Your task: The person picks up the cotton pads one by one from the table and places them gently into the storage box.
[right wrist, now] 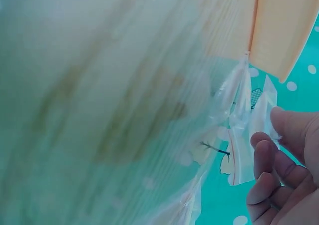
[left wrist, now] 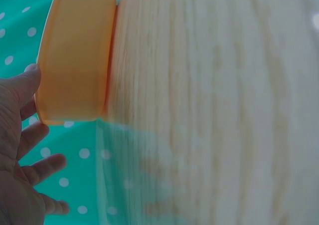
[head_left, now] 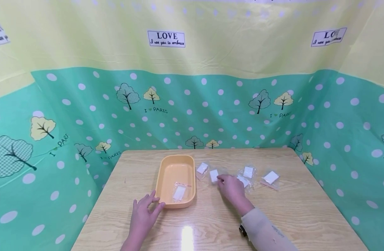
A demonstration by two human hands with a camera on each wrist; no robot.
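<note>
An orange plastic tray point(head_left: 180, 205) stands on the table, with one clear zip bag point(head_left: 179, 192) holding a white piece inside it. My left hand point(head_left: 143, 213) touches the near-left corner of this tray, its fingers spread; the left wrist view shows the fingertips point(left wrist: 33, 74) at the rim. Right of the tray, my right hand point(head_left: 232, 191) pinches another small zip bag point(head_left: 214, 175) with a white rectangular piece in it. In the right wrist view that bag point(right wrist: 258, 116) stands tilted up between thumb and index finger.
More zip bags with white pieces lie about: one bag point(head_left: 202, 168) beside the tray, two overlapping bags point(head_left: 248, 171) beyond the right hand, and one bag point(head_left: 271, 177) farther right. A polka-dot curtain point(head_left: 210, 115) hangs behind the wooden table point(head_left: 305, 216).
</note>
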